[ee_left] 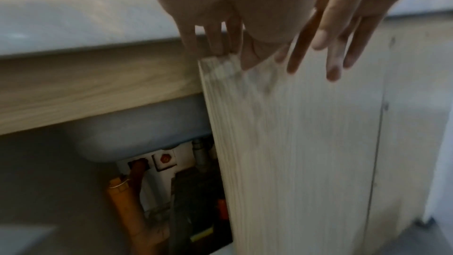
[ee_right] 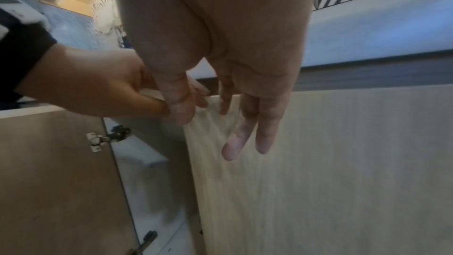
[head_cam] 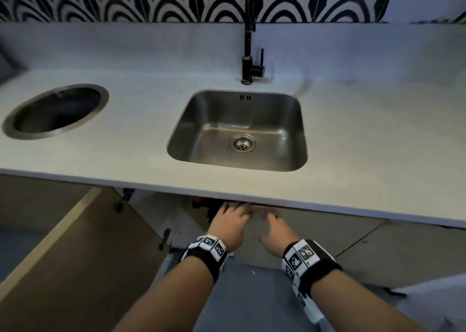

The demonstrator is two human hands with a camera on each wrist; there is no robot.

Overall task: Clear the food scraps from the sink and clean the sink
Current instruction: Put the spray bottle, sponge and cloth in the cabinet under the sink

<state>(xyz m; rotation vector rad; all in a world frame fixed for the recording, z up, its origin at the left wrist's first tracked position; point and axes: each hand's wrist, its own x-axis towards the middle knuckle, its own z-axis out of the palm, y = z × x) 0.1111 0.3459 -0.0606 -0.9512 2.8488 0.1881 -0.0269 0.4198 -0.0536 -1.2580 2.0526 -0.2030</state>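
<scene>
Under the counter edge: both your hands, at the top of the right door [ee_left: 294, 143].
Left hand [head_cam: 230, 222]: your fingers curl over the door's top corner and your thumb sits on its front face, so you grip the door by its edge.
Right hand [head_cam: 276, 230]: your fingers are straight and loosely spread, lying against or just off the door's front face; contact cannot be told, and it holds nothing.
Right door: pale wood grain, standing slightly ajar, blurred in the left wrist view.
Left door [head_cam: 48, 243]: swung wide open, hinges showing on its inner edge.
Cabinet [ee_left: 157, 191]: pipes, an orange hose and dark fittings show in the gap, below the sink's underside.
Sink [head_cam: 199, 119]: steel, set in your counter [head_cam: 141, 160] above the hands; no scraps can be made out in the basin.
Drain [head_cam: 243, 143]: round strainer in the middle of the sink floor.
Tap [head_cam: 248, 41]: black, upright behind the sink, lever on its right.
Round bin [head_cam: 100, 97]: steel-rimmed opening in the counter, well left of the sink.
Wall [head_cam: 176, 1]: dark-and-white arched tile pattern behind the counter.
</scene>
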